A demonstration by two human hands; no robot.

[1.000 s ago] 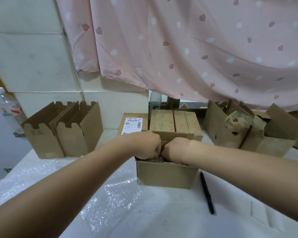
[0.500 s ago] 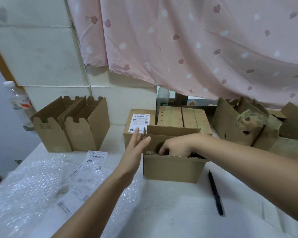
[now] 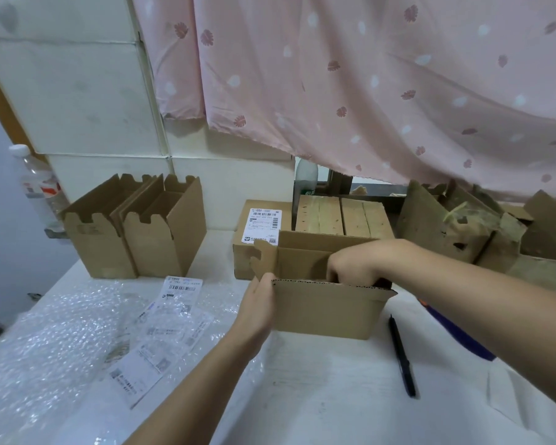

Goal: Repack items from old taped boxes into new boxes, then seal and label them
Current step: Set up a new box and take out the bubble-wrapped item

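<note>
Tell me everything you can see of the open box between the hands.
The box is plain brown corrugated cardboard, upright on the white table, with its top open. The far flap and a notched left flap stand up, and the near edge shows the fluting. The left hand rests against its near left corner. The right hand reaches inside, its fingertips hidden. The contents are not visible. A labelled box sits close behind, and a pen lies apart on the right.

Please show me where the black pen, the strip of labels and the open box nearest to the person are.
black pen (image 3: 402, 355), head view, middle of its barrel.
strip of labels (image 3: 161, 337), head view, middle of the paper strip.
open box (image 3: 328, 311), head view, bare front wall.
</note>
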